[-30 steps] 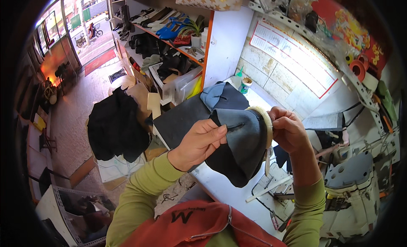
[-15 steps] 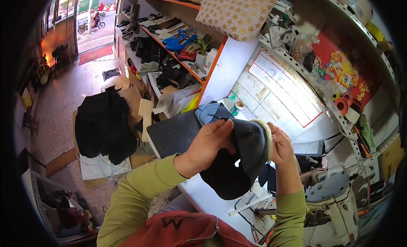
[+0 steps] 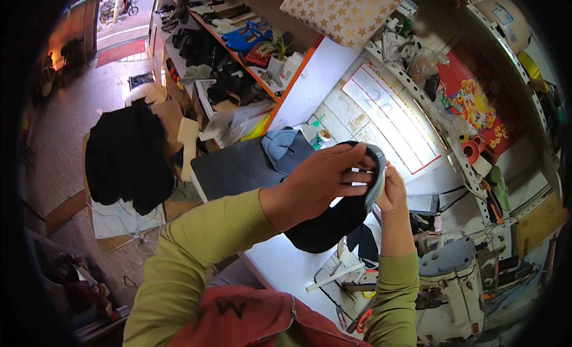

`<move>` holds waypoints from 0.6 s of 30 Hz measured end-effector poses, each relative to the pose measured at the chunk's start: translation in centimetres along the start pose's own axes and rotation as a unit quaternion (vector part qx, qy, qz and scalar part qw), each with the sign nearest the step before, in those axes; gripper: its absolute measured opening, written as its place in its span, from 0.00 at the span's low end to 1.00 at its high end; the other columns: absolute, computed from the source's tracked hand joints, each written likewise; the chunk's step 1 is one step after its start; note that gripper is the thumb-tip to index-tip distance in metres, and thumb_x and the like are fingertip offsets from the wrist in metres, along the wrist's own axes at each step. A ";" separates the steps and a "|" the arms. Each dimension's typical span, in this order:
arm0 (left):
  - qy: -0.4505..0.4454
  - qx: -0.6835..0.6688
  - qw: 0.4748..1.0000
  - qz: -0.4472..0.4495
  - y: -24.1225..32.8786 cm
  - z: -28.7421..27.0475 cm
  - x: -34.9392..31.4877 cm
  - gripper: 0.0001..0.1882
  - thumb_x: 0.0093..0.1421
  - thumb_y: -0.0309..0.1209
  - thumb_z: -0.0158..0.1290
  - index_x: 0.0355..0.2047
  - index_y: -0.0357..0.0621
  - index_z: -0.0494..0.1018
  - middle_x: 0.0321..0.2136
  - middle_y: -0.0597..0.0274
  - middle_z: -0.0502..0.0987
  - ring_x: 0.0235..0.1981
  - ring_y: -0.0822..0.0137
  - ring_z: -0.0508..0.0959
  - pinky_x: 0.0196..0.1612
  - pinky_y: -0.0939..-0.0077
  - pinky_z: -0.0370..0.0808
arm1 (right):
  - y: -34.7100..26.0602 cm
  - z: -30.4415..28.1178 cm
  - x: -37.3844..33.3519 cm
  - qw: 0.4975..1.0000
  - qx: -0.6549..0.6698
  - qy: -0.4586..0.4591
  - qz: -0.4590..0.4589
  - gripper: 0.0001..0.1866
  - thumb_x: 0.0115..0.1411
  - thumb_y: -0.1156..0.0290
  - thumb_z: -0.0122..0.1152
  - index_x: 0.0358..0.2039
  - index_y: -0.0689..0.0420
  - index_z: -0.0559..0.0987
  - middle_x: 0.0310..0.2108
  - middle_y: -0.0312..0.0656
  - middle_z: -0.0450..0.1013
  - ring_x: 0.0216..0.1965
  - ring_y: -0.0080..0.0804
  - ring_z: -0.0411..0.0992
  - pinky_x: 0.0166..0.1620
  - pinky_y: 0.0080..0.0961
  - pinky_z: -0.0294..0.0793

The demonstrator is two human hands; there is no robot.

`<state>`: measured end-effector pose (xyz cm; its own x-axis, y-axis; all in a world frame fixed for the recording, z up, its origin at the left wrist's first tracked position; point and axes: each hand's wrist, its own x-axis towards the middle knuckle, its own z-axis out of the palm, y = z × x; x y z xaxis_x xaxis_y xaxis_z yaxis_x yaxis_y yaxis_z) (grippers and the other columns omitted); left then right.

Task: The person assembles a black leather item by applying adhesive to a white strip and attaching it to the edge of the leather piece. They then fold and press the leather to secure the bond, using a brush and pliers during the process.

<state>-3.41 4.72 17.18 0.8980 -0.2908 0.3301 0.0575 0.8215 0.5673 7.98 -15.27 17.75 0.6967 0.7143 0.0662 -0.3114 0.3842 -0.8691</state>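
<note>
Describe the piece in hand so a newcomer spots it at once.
Above the white table are the left hand and right hand. Both are on the dark piece with a curved grey-blue edge. Unlike the blue piece beyond and black cloth far left, it is held up.

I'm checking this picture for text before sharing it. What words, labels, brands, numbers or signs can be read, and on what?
I won't copy wording out, only where it stands.
Red garment: one large dark letter, clear; smaller print beside it blurred.
White wall sheet with red edging: print too small to read.
Red poster: gold characters, too blurred to read surely.
Pale rounded object, upper right: label too small to read.
</note>
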 end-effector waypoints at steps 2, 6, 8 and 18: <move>0.005 0.016 1.000 -0.003 0.0 0.9 0.1 0.17 0.67 0.42 0.44 0.43 0.41 0.69 0.41 0.60 0.73 0.46 0.65 0.75 0.47 0.70 0.73 | -0.1 -0.7 0.2 0.999 0.008 -0.025 -0.027 0.21 0.56 0.80 0.41 0.51 0.70 0.64 0.46 0.59 0.70 0.46 0.43 0.73 0.46 0.30 0.78; 0.025 0.080 0.996 -0.028 0.7 3.0 1.1 0.22 0.66 0.45 0.44 0.46 0.38 0.69 0.46 0.54 0.72 0.48 0.61 0.74 0.49 0.68 0.70 | -0.9 -3.6 0.0 0.993 0.090 -0.078 0.004 0.17 0.61 0.73 0.44 0.49 0.66 0.68 0.45 0.51 0.72 0.44 0.37 0.74 0.45 0.28 0.78; 0.023 0.100 0.994 -0.027 0.5 3.9 1.6 0.24 0.66 0.47 0.43 0.47 0.36 0.68 0.47 0.52 0.71 0.49 0.59 0.73 0.51 0.67 0.68 | -1.6 -4.3 -0.9 0.998 0.034 0.008 -0.049 0.16 0.64 0.69 0.46 0.49 0.65 0.69 0.45 0.49 0.72 0.42 0.35 0.74 0.44 0.27 0.77; 0.096 0.120 0.987 0.052 0.9 5.6 3.9 0.21 0.65 0.46 0.44 0.46 0.42 0.73 0.43 0.62 0.71 0.49 0.68 0.65 0.53 0.71 0.61 | 0.6 6.9 -3.1 0.519 -0.674 0.280 -0.445 0.28 0.46 0.71 0.67 0.47 0.62 0.67 0.44 0.44 0.65 0.41 0.35 0.65 0.41 0.29 0.66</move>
<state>-2.23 1.62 23.19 0.9610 -0.0949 0.2597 -0.1224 0.6959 0.7076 1.18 -13.25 20.44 0.3721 0.1781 0.9109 0.7671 -0.6115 -0.1938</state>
